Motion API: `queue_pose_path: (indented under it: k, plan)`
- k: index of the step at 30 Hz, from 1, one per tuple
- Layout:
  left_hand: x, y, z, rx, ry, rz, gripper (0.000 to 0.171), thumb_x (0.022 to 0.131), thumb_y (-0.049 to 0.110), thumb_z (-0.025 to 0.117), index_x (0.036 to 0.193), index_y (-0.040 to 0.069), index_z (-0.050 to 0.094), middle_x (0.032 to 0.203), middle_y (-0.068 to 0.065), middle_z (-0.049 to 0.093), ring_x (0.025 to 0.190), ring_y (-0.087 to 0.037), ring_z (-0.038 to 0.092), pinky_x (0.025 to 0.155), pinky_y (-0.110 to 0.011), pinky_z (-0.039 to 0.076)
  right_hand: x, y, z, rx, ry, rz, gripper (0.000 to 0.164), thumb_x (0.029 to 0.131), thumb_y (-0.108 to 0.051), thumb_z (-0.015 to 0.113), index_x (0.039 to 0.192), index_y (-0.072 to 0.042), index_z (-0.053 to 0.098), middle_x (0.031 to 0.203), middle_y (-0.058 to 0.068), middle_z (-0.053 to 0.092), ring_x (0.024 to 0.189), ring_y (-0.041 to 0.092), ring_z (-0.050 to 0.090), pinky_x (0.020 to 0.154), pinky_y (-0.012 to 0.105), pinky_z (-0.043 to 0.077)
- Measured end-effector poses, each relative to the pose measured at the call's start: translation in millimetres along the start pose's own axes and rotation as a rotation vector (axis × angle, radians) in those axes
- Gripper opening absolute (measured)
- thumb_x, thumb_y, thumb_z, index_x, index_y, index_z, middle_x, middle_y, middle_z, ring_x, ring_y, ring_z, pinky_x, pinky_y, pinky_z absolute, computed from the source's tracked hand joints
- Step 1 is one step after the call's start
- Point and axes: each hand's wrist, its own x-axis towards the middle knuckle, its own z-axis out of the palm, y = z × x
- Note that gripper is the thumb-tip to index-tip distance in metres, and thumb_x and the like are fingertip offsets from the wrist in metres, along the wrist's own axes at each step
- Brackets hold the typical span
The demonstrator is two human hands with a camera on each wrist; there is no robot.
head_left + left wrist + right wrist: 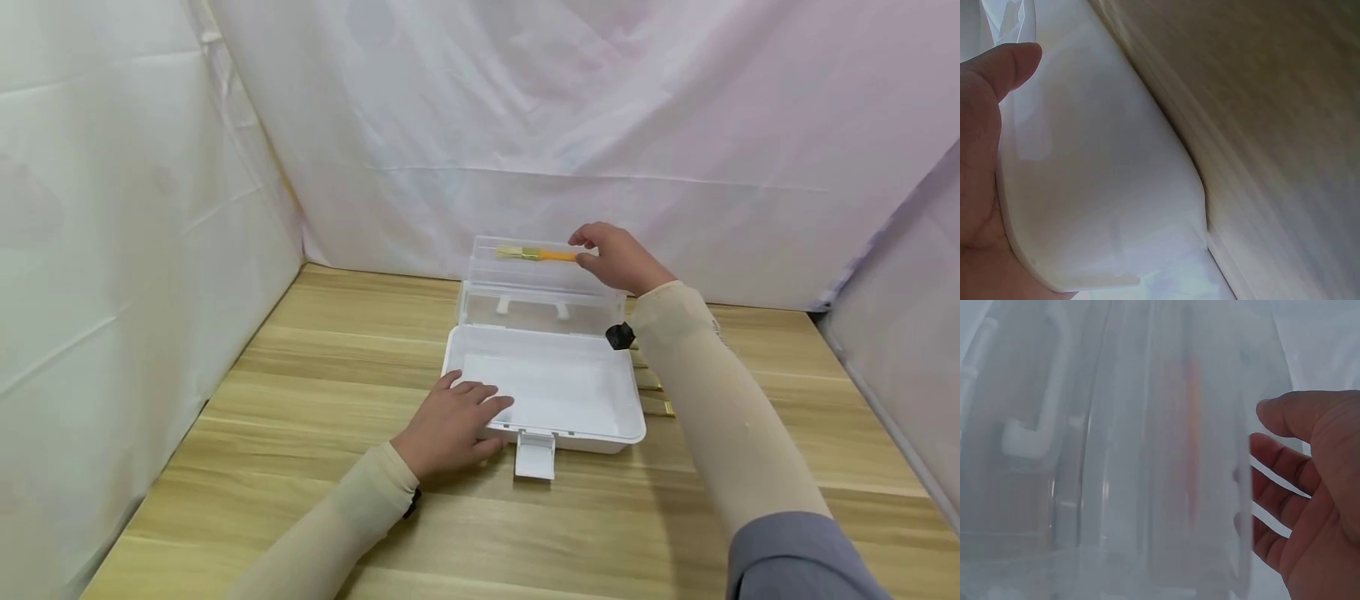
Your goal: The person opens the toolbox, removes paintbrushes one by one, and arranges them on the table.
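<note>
A white plastic storage box [551, 392] stands on the table with its translucent lid [491, 265] tipped back. My left hand [453, 421] holds its front left corner, fingers over the rim and thumb outside the front wall. In the left wrist view, the thumb lies along the outer wall [1104, 156]. An orange-handled paintbrush [551, 255] lies across the raised lid section, appearing as a blurred orange streak [1193, 437] through the plastic in the right wrist view. My right hand [618, 258] is at the lid section's right edge, fingers loosely bent, apart from the brush.
More brushes with gold ferrules [667, 408] lie right of the box, partly hidden by my right forearm. A white latch [536, 455] hangs down at the box's front. Behind the wooden table [337, 333] hangs a pale cloth [525, 125].
</note>
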Motion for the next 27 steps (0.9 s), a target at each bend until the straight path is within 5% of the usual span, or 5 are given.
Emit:
queue_pose_path:
  k: [12, 21, 27]
  plan:
    - [-2.6, 1.6, -1.1, -0.003, -0.008, -0.003, 0.05, 0.092, 0.049, 0.063, 0.134, 0.022, 0.061, 0.128, -0.001, 0.065, 0.12, -0.02, 0.058, 0.108, -0.052, 0.033, 9, 2, 17, 0.089, 0.003, 0.024, 0.034, 0.098, -0.017, 0.061, 0.131, -0.007, 0.056, 0.135, 0.014, 0.05, 0.122, 0.033, 0.045, 0.104, 0.052, 0.04]
    - [-2.2, 2.3, 1.2, 0.006, -0.007, -0.003, 0.05, 0.092, 0.05, 0.062, 0.134, 0.022, 0.061, 0.128, -0.001, 0.064, 0.12, -0.02, 0.058, 0.108, -0.052, 0.032, 13, 8, 30, 0.084, -0.024, 0.073, 0.061, 0.09, -0.038, 0.074, 0.14, -0.01, 0.051, 0.147, 0.011, 0.044, 0.128, 0.032, 0.042, 0.11, 0.053, 0.034]
    - [-1.7, 1.9, -0.2, 0.006, 0.002, -0.003, 0.051, 0.092, 0.051, 0.062, 0.134, 0.022, 0.061, 0.128, -0.001, 0.065, 0.12, -0.02, 0.058, 0.108, -0.052, 0.033, 14, 5, 33, 0.077, -0.036, 0.062, 0.062, 0.09, -0.032, 0.075, 0.141, -0.009, 0.051, 0.147, 0.014, 0.043, 0.131, 0.033, 0.039, 0.111, 0.052, 0.032]
